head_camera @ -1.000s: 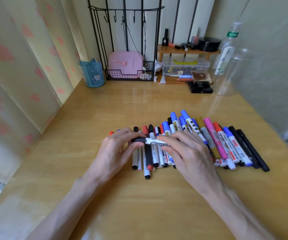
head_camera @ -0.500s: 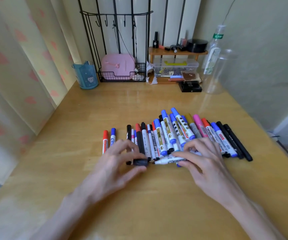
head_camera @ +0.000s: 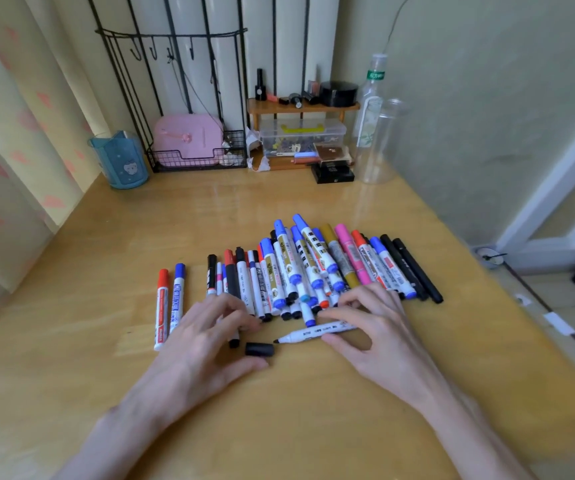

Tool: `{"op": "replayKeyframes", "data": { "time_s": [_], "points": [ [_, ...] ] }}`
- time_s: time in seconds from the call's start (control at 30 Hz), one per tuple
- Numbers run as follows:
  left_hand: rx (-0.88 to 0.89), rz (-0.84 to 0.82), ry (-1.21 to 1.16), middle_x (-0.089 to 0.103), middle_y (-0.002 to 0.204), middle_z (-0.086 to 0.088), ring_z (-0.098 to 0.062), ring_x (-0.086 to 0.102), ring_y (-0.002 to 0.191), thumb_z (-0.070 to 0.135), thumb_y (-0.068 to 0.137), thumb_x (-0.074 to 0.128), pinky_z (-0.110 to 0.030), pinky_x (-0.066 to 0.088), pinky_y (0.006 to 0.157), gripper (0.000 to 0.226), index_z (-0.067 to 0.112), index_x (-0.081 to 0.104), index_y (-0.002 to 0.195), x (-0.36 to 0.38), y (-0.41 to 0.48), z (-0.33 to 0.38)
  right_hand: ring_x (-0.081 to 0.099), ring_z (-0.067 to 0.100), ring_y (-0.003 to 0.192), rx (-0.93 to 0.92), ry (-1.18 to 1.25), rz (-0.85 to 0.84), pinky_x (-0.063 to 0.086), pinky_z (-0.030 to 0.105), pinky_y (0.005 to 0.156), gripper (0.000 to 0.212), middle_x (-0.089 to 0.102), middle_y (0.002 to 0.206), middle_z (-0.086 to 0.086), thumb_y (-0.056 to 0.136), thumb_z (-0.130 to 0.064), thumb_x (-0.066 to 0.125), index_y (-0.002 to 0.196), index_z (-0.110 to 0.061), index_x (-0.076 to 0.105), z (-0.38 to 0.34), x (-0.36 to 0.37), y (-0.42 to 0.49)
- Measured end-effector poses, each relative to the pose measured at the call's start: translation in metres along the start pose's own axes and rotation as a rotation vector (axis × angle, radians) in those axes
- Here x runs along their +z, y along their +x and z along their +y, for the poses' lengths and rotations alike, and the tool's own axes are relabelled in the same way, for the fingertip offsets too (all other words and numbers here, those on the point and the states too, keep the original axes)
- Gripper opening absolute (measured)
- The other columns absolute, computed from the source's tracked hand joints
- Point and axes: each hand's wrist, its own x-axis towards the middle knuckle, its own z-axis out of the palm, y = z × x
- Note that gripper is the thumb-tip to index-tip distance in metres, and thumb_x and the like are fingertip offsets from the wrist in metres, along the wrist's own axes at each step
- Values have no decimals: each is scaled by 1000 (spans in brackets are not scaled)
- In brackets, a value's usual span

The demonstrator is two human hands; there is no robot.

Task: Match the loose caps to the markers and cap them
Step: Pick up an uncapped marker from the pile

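The black cap (head_camera: 259,349) now lies loose on the wooden table (head_camera: 313,427), its open end facing the black tip of the uncapped marker (head_camera: 317,332), the two just apart. A second ago we saw this white-barrelled marker capped and held in both hands over the row. Half a second ago the cap had been pulled off and was pinched in the left fingers. Since then it has been let down onto the table.

Our left hand (head_camera: 203,344) is slack, its fingers loosely curved. The cap sits in the gap between thumb and fingers, and we see no grip on it, though we cannot tell if the thumb brushes it. Our right hand (head_camera: 379,327) pinches the marker's barrel between thumb and curled fingers and holds it low, nearly flat to the table.

For the task, we judge this pair undone rather than finished. Black tip and black cap look a fair match, so pressing them together again should settle it.

Just behind lies the crowded row of markers (head_camera: 313,271), mostly capped. A red-capped marker (head_camera: 162,306) and a blue-capped marker (head_camera: 177,296) lie side by side to its left.
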Motion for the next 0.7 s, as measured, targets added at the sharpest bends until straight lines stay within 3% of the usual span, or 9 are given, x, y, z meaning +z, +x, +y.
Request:
{"op": "replayKeyframes", "data": {
  "time_s": [0.2, 0.47, 0.57, 0.7],
  "points": [
    [-45, 49, -85, 51, 111, 14, -6, 59, 104, 64, 90, 68, -14, 43, 94, 41, 28, 71, 110, -4, 21, 3, 54, 9, 108, 77, 80, 52, 40, 28, 103, 28, 56, 105, -15, 93, -45, 70, 115, -29, 77, 0, -6, 1],
    [-62, 109, -121, 53, 109, 14, -10, 56, 108, 49, 97, 66, -26, 45, 94, 26, 27, 72, 109, 12, 53, 16, 60, 10, 101, 133, 150, 172, 48, 30, 93, 17, 62, 100, -15, 97, -26, 70, 112, -23, 78, 2, -12, 6],
    [-70, 106, -116, 54, 111, 11, -11, 56, 109, 47, 100, 62, -25, 44, 95, 26, 26, 70, 113, 16, 57, 18, 62, 10, 101, 230, 156, 283, 51, 29, 90, 21, 66, 102, -10, 98, -15, 66, 117, -19, 76, 15, -23, 10],
    [-60, 132, -115, 55, 113, 9, -11, 57, 109, 41, 102, 61, -22, 43, 95, 26, 22, 69, 117, 14, 68, 21, 62, 25, 100, 487, -58, 373, 46, 33, 87, 27, 64, 101, -3, 95, -12, 66, 119, -21, 74, 59, -45, 12]
  ]
}}
